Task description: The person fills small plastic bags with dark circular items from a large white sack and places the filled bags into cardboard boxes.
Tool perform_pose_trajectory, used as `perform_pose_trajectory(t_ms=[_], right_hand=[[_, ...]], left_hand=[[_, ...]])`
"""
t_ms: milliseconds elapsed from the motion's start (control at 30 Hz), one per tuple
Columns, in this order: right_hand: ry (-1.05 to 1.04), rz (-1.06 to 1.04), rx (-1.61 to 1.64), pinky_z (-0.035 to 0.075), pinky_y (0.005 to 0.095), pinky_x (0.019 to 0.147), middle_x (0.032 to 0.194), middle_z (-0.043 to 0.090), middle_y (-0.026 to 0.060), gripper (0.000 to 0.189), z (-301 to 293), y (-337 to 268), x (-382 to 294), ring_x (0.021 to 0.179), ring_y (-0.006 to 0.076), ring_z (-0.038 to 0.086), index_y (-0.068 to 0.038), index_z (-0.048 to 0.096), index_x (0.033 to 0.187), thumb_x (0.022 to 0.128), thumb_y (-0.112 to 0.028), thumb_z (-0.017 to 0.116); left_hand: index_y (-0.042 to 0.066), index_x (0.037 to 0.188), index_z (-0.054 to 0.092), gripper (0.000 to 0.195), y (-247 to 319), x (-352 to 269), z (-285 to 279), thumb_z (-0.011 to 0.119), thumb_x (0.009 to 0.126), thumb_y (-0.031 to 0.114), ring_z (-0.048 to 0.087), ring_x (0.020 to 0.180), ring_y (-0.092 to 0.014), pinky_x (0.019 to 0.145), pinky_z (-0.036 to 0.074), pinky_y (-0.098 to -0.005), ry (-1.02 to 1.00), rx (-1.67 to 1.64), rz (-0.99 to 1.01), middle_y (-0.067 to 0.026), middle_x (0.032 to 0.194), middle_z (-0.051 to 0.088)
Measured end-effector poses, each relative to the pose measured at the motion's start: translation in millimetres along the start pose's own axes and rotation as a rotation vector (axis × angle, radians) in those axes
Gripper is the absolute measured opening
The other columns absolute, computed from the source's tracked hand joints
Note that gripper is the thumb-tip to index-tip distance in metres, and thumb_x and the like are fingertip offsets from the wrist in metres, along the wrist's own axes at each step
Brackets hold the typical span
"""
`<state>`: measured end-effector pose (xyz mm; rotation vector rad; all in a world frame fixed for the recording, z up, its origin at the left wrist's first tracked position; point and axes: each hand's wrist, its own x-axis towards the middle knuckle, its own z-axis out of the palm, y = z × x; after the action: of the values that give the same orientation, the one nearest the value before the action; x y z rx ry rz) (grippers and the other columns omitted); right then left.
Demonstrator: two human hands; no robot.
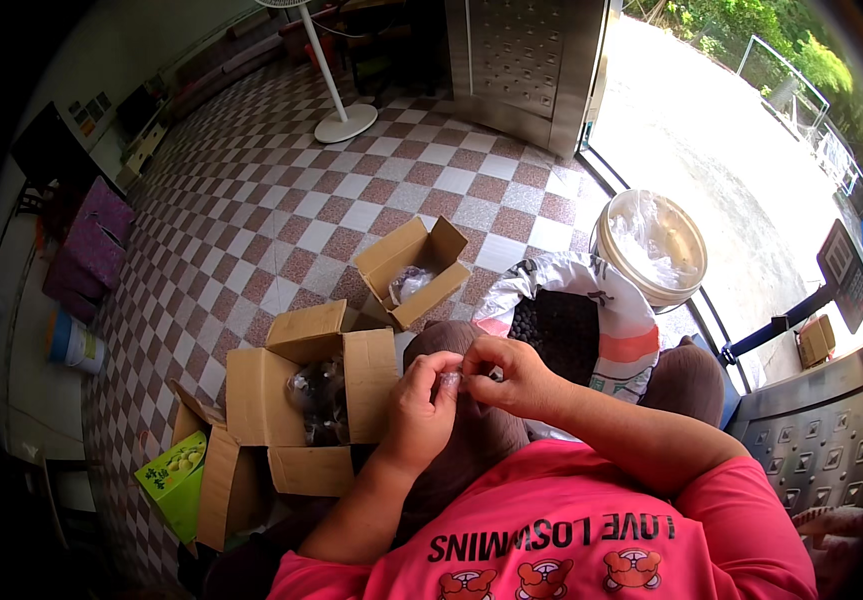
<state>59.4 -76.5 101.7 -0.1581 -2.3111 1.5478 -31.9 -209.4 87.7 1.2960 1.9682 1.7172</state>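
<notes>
My left hand [425, 405] and my right hand [512, 375] meet above my knee, fingertips pinched together on a small piece of clear plastic [449, 379]; fingers hide most of it. Just beyond my right hand stands a white woven sack [626, 330] with its rim rolled down, holding many small dark round pieces [562, 330]. To the left of my left hand is an open cardboard box [247, 397] with dark items in clear plastic [322, 401]. A smaller open cardboard box [439, 296], farther ahead, holds clear plastic bags [410, 283].
A round bucket [690, 289] with plastic bags stands behind the sack, near the doorway. At lower left, another open cardboard box [220, 487] sits beside a green printed carton [176, 480]. A white fan stand [345, 124] rises from the checkered floor near a metal door [517, 75].
</notes>
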Motion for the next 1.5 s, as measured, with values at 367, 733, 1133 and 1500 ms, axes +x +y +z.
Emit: perform_pose_trajectory(t_ms=[367,733,1133,1500], right_hand=[[0.008,0.162,0.057,0.046,0.0276,0.052,0.066,0.058,0.0096,0.009,6,-5,-4,0.058,0.0175,0.059,-0.001,0.054,0.078,0.073,-0.007,0.057],[-0.1,0.216,0.17,0.046,0.0248,0.053,0.067,0.058,0.005,0.007,0,-5,-4,0.058,0.0117,0.056,-0.002,0.054,0.081,0.077,-0.008,0.057],[-0.069,0.234,0.278,0.043,0.0214,0.052,0.068,0.056,0.001,0.007,7,2,-6,0.061,0.0068,0.053,-0.003,0.054,0.084,0.08,-0.009,0.055],[-0.148,0.266,0.261,0.045,0.0216,0.056,0.069,0.059,0.0032,0.007,-3,-11,2,0.062,0.0078,0.055,0.0,0.053,0.087,0.082,-0.005,0.055]], left_hand=[[0.004,0.09,0.048,0.019,1,0,1,0.054,0.074,-0.004,0.052,0.077,-0.032,0.068,0.043,-0.0394,0.0,0.375,0.2,-0.0138,0.082,0.052],[0.002,0.083,0.046,0.024,1,5,-7,0.055,0.065,-0.01,0.054,0.071,-0.029,0.065,0.044,-0.0345,-0.057,0.266,0.183,-0.0123,0.078,0.052],[0.002,0.085,0.047,0.018,-3,1,-5,0.055,0.073,-0.007,0.055,0.075,-0.027,0.067,0.045,-0.0329,0.069,0.233,0.272,-0.0124,0.082,0.053],[0.002,0.086,0.048,0.012,-8,-1,-5,0.055,0.078,-0.002,0.056,0.073,-0.026,0.067,0.045,-0.0314,0.072,0.198,0.285,-0.0124,0.082,0.055]])
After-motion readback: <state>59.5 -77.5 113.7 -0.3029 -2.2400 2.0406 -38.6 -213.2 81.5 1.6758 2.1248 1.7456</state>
